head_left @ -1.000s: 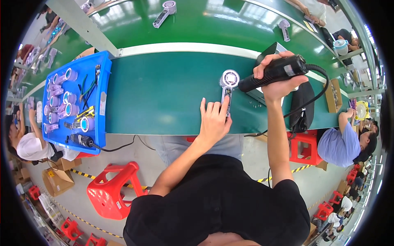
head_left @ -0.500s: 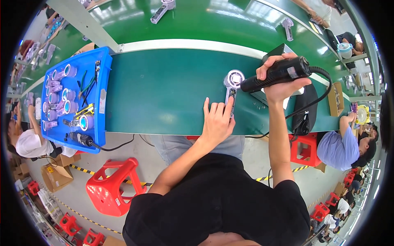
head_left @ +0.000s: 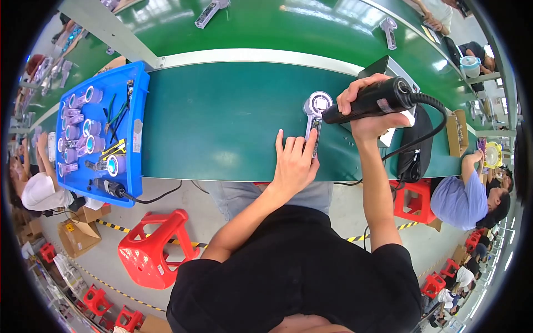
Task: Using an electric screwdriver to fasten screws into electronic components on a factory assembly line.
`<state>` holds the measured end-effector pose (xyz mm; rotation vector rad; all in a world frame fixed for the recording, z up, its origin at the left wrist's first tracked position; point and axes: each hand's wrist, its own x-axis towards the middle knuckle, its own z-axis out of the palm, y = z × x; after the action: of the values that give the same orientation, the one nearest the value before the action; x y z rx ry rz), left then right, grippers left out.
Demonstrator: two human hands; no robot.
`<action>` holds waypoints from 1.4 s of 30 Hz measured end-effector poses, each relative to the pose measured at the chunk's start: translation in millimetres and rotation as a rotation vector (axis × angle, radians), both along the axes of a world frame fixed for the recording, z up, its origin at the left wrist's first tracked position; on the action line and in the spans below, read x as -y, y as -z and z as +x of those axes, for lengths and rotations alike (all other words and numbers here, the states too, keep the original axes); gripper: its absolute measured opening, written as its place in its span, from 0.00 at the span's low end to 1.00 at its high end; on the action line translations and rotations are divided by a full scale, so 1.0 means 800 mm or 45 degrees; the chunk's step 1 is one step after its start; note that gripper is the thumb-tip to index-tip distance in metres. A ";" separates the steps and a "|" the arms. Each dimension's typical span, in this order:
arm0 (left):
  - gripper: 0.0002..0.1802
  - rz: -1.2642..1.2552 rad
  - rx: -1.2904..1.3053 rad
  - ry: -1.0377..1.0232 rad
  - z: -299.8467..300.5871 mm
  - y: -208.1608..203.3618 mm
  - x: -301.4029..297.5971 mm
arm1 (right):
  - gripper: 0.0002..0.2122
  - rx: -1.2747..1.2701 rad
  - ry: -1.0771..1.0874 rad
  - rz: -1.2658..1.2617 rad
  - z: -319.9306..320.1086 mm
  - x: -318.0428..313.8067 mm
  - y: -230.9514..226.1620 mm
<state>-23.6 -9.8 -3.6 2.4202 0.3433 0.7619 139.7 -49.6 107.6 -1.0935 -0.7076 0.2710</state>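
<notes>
A lilac handheld fan (head_left: 319,102) lies on the green work mat, its round head away from me and its handle open, showing the circuit parts. My left hand (head_left: 295,164) steadies the handle, with the index finger on it, the thumb along its side and the other fingers spread on the mat. In my right hand (head_left: 371,125) is a black electric screwdriver (head_left: 383,99), held almost level. Its front end points left, just over the spot where fan head and handle meet. The bit tip cannot be made out.
At left, a blue tray (head_left: 138,130) holds several fans, pliers and a second corded tool (head_left: 111,188). Beyond my right hand stand a grey metal box (head_left: 398,67), a black pouch (head_left: 413,152) and a cardboard box (head_left: 458,133). The screwdriver's cord (head_left: 411,145) crosses the right side. More fans lie on the far green belt.
My right hand and the screwdriver have shifted slightly left, bringing its front end closer over the fan. My left hand stays on the handle. The whole view has tilted slightly.
</notes>
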 end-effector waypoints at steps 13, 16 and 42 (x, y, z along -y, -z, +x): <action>0.37 0.057 0.036 -0.015 0.001 -0.001 0.003 | 0.47 0.026 0.028 0.354 0.024 0.043 -0.033; 0.36 0.057 -0.009 -0.020 -0.001 -0.004 0.003 | 0.47 0.160 0.059 0.410 0.048 0.084 -0.062; 0.36 0.057 -0.027 -0.026 0.001 -0.001 0.004 | 0.44 -0.229 -0.056 0.256 0.049 0.079 -0.034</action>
<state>-22.9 -13.1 -2.8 2.4713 0.3630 0.7610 178.9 -112.8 134.9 -0.8513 -0.5848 0.3245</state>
